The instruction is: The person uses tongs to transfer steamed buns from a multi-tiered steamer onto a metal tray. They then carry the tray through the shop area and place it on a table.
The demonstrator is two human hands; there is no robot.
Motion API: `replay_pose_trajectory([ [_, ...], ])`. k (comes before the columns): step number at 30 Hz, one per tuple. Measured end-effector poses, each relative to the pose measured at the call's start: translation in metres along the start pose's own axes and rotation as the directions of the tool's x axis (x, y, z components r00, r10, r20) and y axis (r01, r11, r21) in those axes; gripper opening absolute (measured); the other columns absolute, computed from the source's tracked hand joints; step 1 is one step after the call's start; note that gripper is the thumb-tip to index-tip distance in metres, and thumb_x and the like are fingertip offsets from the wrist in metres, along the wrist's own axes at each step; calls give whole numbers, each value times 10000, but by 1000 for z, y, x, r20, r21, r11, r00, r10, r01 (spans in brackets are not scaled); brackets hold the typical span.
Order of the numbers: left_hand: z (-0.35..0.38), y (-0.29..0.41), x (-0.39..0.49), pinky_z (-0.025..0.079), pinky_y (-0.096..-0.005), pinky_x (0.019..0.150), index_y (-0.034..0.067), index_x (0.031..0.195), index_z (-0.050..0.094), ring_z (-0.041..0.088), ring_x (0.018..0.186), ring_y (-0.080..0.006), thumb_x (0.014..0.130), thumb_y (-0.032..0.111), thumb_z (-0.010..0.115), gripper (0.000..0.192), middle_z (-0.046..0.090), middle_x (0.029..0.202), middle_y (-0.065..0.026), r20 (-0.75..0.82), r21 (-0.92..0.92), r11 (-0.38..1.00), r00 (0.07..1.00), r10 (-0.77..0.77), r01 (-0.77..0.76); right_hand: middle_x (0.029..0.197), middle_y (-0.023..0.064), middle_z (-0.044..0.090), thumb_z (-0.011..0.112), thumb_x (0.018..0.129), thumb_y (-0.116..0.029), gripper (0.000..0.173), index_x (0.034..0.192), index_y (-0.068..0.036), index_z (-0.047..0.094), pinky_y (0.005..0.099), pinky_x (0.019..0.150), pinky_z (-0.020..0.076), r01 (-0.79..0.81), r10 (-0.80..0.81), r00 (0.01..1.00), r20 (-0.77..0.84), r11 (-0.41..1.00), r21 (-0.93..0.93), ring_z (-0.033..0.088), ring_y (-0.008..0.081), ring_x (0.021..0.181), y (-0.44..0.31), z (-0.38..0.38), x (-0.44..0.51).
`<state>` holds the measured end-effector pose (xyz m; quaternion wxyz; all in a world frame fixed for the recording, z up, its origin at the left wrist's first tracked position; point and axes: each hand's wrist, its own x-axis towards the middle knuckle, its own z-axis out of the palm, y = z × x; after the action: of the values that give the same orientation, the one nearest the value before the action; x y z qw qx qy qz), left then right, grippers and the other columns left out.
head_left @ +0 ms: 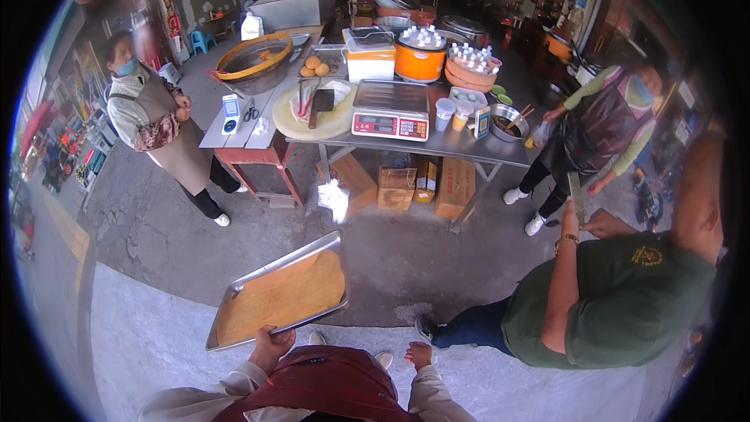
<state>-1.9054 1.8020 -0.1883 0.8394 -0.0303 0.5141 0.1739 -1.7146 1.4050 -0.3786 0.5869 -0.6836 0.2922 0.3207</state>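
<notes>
My left hand (272,344) grips the near edge of a shallow metal baking tray (286,262), its fingers partly hidden beneath. The tray is held tilted above the pavement, ahead and to the left of me. A flat orange-brown sheet (287,296) covers most of its bottom; whether this is food or a liner I cannot tell. To the right of the dark red bag or garment (331,378) on my front, my right hand (419,354) hangs in the air with curled fingers. Nothing shows in it.
Ahead, a metal table (375,146) carries a scale (391,110), a cleaver (321,106) on a round chopping board (284,111), and an orange pot (419,61) of bottles. Cardboard boxes (454,186) stand beneath. A person (615,305) at right holds a phone; two aproned people flank the table.
</notes>
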Motion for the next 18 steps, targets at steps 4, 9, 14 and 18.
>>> replay_pose_trajectory([
  [4, -20, -5, -17, 426, -454, 881, 35, 1111, 446, 507, 1002, -313, 777, 149, 454, 354, 522, 1119, -175, 38, -3, 1000, 999, -2, 2, 665, 83, 592, 604, 859, -162, 123, 897, -46, 617, 330, 442, 509, 227, -220, 972, 84, 971, -82, 575, 193, 502, -102, 20, 27],
  [9, -43, 0, -13, 438, -450, 869, 46, 1132, 456, 514, 992, -311, 771, 147, 461, 375, 526, 1106, -174, 39, -61, 994, 995, 93, -90, 625, 17, 543, 593, 872, -174, 133, 878, -47, 633, 266, 447, 479, 409, -394, 906, 152, 909, -80, 504, 95, 493, -194, 68, 4],
  [14, -40, 16, 0, 508, -422, 819, -41, 936, 592, 630, 879, -324, 746, 80, 445, 268, 657, 933, -167, -64, -50, 996, 996, 69, -72, 875, 26, 597, 611, 867, -440, 426, 1098, -83, 596, 259, 629, 526, 348, -302, 809, 504, 937, 2, 575, 108, 723, -197, 126, -108],
  [18, -33, 19, -4, 501, -420, 836, -54, 938, 585, 624, 894, -325, 748, 77, 450, 267, 654, 943, -176, 27, 52, 997, 998, 50, -51, 963, 38, 603, 531, 860, -569, 596, 1162, -56, 567, 289, 627, 532, 422, -295, 743, 601, 903, -79, 589, 140, 801, -190, 172, -176],
])
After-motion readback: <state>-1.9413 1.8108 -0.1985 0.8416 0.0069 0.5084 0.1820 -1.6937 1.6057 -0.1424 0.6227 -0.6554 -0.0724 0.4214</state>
